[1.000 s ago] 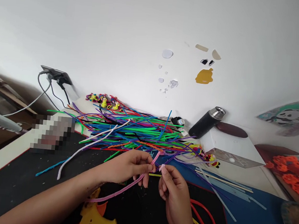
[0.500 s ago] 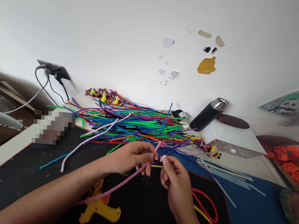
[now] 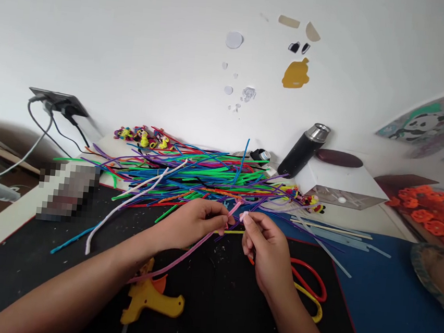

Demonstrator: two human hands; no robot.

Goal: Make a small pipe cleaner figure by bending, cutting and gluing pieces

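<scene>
My left hand (image 3: pixel 203 222) pinches a pink pipe cleaner (image 3: pixel 185 257) between thumb and fingers. Its long end trails down to the left past my forearm, and a small loop shows at its upper tip. Just to the right, my right hand (image 3: pixel 264 244) is closed, thumb and forefinger pinching a small pale pink piece (image 3: pixel 243 217) close to that loop. Whether the two touch, I cannot tell. Partly behind my right wrist lie scissors with red and yellow handles (image 3: pixel 318 290). A yellow glue gun (image 3: pixel 159 302) rests on the black mat below my left forearm.
A heap of coloured pipe cleaners (image 3: pixel 193 177) spreads along the wall. Small figures (image 3: pixel 142 137) sit behind it at left. A black flask (image 3: pixel 304 151) and a white box (image 3: pixel 341 186) stand at back right. Pale sticks (image 3: pixel 331 228) lie on the blue mat (image 3: pixel 383 281).
The view has shifted a little, so the wall and table items sit higher and further left. My hands keep their pinches, and the pale piece stays near the pink loop.
</scene>
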